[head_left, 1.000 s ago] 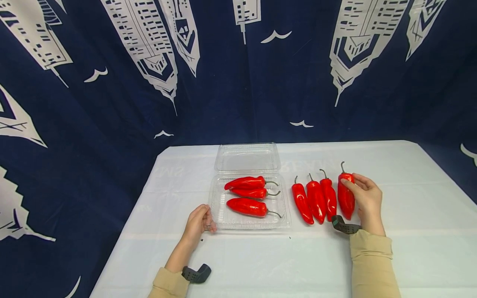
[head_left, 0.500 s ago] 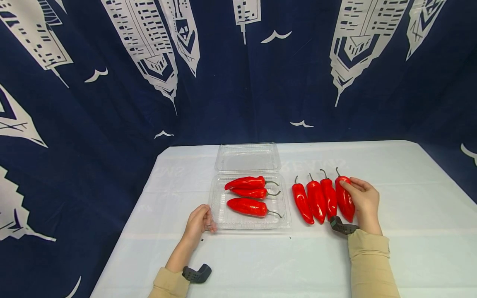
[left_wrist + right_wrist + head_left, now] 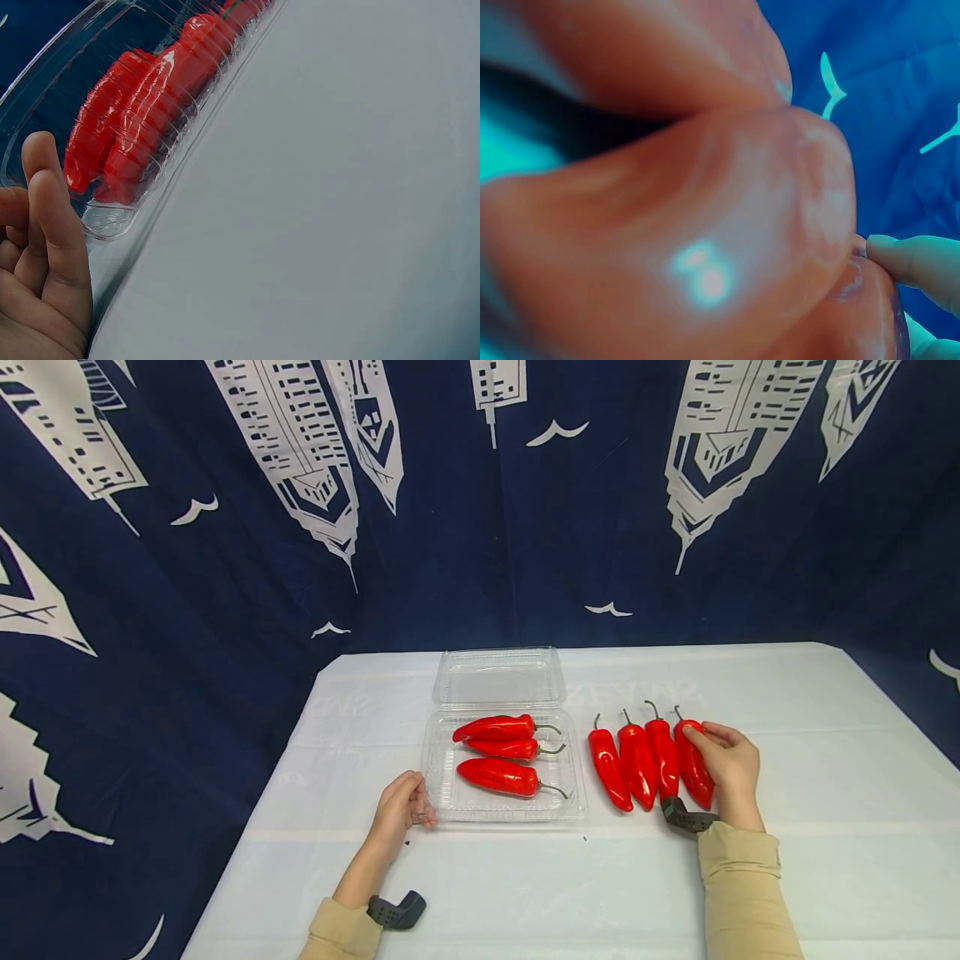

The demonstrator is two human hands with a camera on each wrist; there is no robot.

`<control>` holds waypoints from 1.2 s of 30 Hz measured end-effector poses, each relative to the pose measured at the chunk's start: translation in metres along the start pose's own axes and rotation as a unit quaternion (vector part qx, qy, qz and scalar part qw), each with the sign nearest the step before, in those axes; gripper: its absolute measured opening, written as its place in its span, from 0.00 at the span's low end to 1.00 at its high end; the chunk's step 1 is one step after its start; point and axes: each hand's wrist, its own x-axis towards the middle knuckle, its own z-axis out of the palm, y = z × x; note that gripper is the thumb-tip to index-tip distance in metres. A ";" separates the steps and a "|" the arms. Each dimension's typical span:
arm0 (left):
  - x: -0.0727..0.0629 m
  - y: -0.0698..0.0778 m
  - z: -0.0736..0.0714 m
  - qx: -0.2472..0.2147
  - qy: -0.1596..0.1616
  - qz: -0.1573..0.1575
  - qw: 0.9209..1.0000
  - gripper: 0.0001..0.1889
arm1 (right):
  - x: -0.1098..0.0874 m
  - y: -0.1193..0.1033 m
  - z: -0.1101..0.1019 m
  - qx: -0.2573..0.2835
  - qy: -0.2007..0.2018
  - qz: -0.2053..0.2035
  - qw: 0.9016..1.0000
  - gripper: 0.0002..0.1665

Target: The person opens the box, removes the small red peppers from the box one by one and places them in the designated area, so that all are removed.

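My right hand [image 3: 733, 770] pinches the rightmost red pepper [image 3: 693, 766] near its stem end, thumb on top, fingers along the far side. That pepper lies beside three other red peppers [image 3: 637, 766] in a row, stems pointing away from me. In the right wrist view, peppers [image 3: 705, 247] fill most of the picture, with my thumb tip [image 3: 892, 255] at the right. My left hand [image 3: 401, 806] grips the near left corner of a clear plastic clamshell box [image 3: 450, 811]. Three red peppers [image 3: 498, 776] lie crosswise in its base, stems to the right.
The box's lid [image 3: 498, 679] lies folded back, away from me. A white cloth [image 3: 637, 893] covers the table, with a few dark specks near the box. Behind the table hangs a navy curtain [image 3: 465, 552] with white building prints.
My right hand has brought the rightmost pepper down and leftward, close against the row. The left hand and the box have stayed in place.
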 end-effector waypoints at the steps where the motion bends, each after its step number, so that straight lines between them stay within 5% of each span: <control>1: 0.000 0.000 0.000 0.000 0.000 0.000 1.000 0.14 | 0.000 0.000 0.000 -0.003 0.001 -0.003 1.000 0.35; 36: 0.000 0.000 -0.001 0.006 0.000 0.001 1.000 0.14 | 0.000 -0.003 -0.005 -0.061 -0.020 -0.019 0.998 0.40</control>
